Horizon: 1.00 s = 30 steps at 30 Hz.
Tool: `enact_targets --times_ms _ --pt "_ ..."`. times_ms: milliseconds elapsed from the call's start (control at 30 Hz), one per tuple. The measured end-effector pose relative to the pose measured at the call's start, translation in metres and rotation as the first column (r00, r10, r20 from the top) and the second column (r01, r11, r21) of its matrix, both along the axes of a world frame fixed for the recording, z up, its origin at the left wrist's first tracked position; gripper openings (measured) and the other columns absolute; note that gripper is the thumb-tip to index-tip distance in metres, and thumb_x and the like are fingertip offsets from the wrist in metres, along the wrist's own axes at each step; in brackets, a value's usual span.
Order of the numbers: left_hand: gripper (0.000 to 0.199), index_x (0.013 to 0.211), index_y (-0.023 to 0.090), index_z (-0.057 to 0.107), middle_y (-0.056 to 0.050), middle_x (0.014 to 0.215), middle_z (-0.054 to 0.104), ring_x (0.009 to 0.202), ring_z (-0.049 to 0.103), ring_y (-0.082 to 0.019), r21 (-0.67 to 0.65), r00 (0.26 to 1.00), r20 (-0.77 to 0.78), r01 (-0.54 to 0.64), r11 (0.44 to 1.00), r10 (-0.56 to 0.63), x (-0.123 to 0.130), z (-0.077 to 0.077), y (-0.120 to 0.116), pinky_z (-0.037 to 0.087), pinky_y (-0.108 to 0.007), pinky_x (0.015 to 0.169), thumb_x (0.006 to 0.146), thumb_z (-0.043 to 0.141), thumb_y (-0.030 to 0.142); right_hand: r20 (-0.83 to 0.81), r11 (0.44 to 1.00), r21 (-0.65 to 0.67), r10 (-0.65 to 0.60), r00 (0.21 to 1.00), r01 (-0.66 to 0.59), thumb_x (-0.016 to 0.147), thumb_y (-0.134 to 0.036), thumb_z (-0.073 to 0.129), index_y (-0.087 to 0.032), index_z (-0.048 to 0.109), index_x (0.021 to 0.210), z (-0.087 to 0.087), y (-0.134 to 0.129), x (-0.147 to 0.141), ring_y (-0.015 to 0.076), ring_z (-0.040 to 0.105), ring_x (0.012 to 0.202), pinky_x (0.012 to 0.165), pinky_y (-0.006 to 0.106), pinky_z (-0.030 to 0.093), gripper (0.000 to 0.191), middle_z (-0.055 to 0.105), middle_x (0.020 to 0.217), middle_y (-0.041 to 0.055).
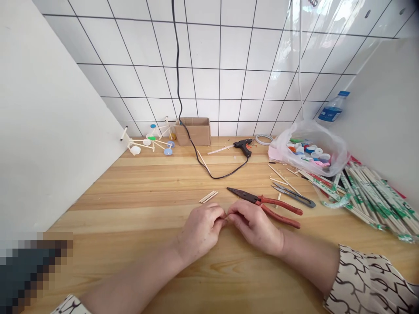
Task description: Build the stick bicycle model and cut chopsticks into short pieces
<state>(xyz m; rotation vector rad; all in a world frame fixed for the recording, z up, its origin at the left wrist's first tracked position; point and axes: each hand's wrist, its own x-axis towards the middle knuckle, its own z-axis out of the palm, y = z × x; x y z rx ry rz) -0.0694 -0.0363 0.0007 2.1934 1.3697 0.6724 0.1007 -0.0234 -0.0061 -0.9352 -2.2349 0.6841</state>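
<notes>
My left hand (201, 231) and my right hand (255, 226) meet above the wooden tabletop (131, 209), their fingertips pinched together on a small light wooden piece (225, 219), mostly hidden by the fingers. Just beyond my right hand lie red-handled long-nose pliers (262, 203), apart from it. A few short cut wooden sticks (208, 196) lie just beyond my left hand. Black-handled metal snips (293, 195) rest to the right of the pliers, among loose sticks.
A black hot glue gun (244, 147) with its cord, a tape roll (263, 138) and a cardboard box (193, 132) stand along the tiled wall. There are a bag of bottle caps (309, 148), wrapped chopstick bundles (369, 200) and a stick-and-cap model (149, 141).
</notes>
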Motion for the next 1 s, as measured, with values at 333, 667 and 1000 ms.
enact_targets --times_ms 333,667,1000 --pt "0.018 0.06 0.016 0.056 0.003 0.06 0.053 0.06 0.049 -0.011 -0.078 0.953 0.304 0.033 0.996 -0.008 0.004 -0.0034 0.0045 0.039 -0.023 0.059 0.078 0.055 0.012 -0.29 0.904 -0.428 -0.15 0.945 0.012 0.08 -0.028 0.056 -0.016 0.055 0.076 0.0044 -0.0028 -0.004 0.0119 0.053 0.065 0.059 0.024 0.045 0.013 0.058 0.071 0.001" --pt "0.013 0.06 0.017 0.055 0.003 0.059 0.053 0.059 0.049 -0.011 -0.146 0.955 0.297 0.035 0.989 0.01 0.0027 -0.0065 0.0054 0.039 -0.023 0.057 0.073 0.056 0.014 -0.028 0.987 -0.142 -0.075 0.997 0.071 0.081 -0.014 0.049 -0.016 0.055 0.073 0.0088 -0.0025 -0.0019 0.0105 0.051 0.058 0.054 0.021 0.041 0.011 0.058 0.065 -0.0001" --pt "0.018 0.065 0.017 0.058 0.0 0.066 0.061 0.064 0.055 -0.013 -0.068 0.962 0.269 0.065 0.996 -0.045 0.0024 -0.003 0.0 0.043 -0.024 0.062 0.071 0.046 0.004 -0.072 0.996 0.084 0.009 0.997 -0.003 0.081 -0.014 0.048 -0.018 0.052 0.075 0.0089 -0.0088 -0.0022 0.0128 0.052 0.061 0.056 0.024 0.043 0.008 0.058 0.067 0.0024"
